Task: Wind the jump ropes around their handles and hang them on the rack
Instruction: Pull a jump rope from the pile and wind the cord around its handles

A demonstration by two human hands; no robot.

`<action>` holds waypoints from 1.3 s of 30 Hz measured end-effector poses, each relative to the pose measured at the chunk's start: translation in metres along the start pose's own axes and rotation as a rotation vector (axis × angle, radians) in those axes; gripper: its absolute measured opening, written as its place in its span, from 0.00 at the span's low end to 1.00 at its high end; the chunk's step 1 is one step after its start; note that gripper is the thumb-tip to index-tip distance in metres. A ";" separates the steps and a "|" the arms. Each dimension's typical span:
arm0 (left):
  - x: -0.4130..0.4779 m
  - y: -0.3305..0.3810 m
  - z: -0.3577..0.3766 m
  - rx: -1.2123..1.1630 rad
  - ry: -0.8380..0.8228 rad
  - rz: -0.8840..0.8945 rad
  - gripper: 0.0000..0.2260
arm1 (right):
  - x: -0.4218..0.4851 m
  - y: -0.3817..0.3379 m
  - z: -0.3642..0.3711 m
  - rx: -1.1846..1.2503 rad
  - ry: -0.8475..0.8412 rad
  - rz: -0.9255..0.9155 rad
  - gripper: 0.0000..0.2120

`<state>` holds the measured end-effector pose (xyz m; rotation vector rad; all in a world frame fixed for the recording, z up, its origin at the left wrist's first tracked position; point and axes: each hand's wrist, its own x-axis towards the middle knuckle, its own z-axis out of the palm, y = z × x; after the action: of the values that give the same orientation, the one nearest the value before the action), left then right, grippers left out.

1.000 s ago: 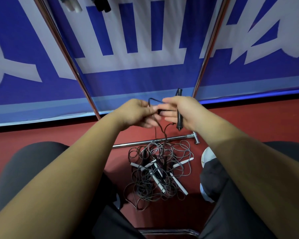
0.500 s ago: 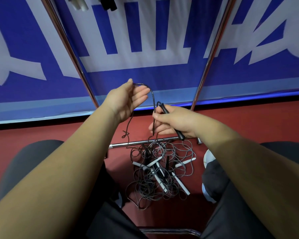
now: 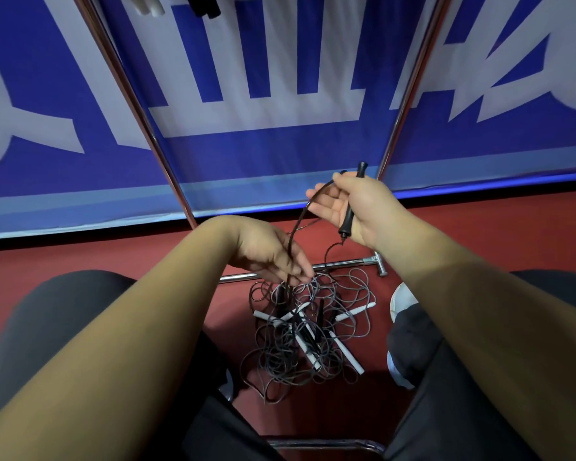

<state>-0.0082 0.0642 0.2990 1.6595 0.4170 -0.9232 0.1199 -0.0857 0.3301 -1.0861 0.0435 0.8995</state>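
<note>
My right hand [image 3: 356, 207] holds a black jump rope handle [image 3: 350, 211] upright, thumb pressing it against the palm. Its black cord [image 3: 300, 221] arcs from the fingers down to my left hand [image 3: 270, 254], which grips it lower, just above the pile. On the red floor between my knees lies a tangled pile of jump ropes [image 3: 310, 331] with several white and black handles. The chrome rack [image 3: 140, 111] rises on two slanted poles in front of me. Wound ropes hang at its top [image 3: 200, 5], mostly cut off.
The rack's base bar [image 3: 346, 264] lies on the floor just behind the pile. A blue and white banner [image 3: 280, 94] stands behind the rack. My knees [image 3: 64, 311] flank the pile, a white shoe [image 3: 401, 299] sits right of it, and a chair edge [image 3: 323, 444] shows below.
My left hand dropped from high on the cord down toward the pile. My right hand rose and moved right, turning the handle upright, with the cord stretched between the hands.
</note>
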 end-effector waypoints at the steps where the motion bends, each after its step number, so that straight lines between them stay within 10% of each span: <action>1: -0.001 0.001 -0.001 -0.011 -0.005 0.005 0.10 | 0.002 -0.001 -0.003 0.017 0.026 -0.001 0.09; 16: -0.025 0.043 -0.010 -1.084 0.431 0.465 0.11 | -0.003 0.016 -0.013 -0.743 -0.165 0.275 0.21; 21: -0.026 0.033 -0.029 -1.354 0.597 0.596 0.09 | -0.014 0.017 -0.008 -0.690 -0.283 0.328 0.32; 25: -0.031 0.022 -0.046 -1.536 0.724 0.643 0.09 | -0.013 0.018 -0.007 -0.654 -0.330 0.285 0.21; 35: -0.022 0.019 -0.026 -0.875 0.460 0.243 0.40 | -0.013 0.016 -0.002 -0.490 -0.241 0.155 0.11; 39: -0.016 0.026 -0.019 -0.640 0.537 0.302 0.26 | -0.014 0.016 -0.003 -0.504 -0.236 0.149 0.12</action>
<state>0.0068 0.0776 0.3295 1.2954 0.7132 -0.0743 0.1018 -0.0935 0.3232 -1.4464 -0.3174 1.2059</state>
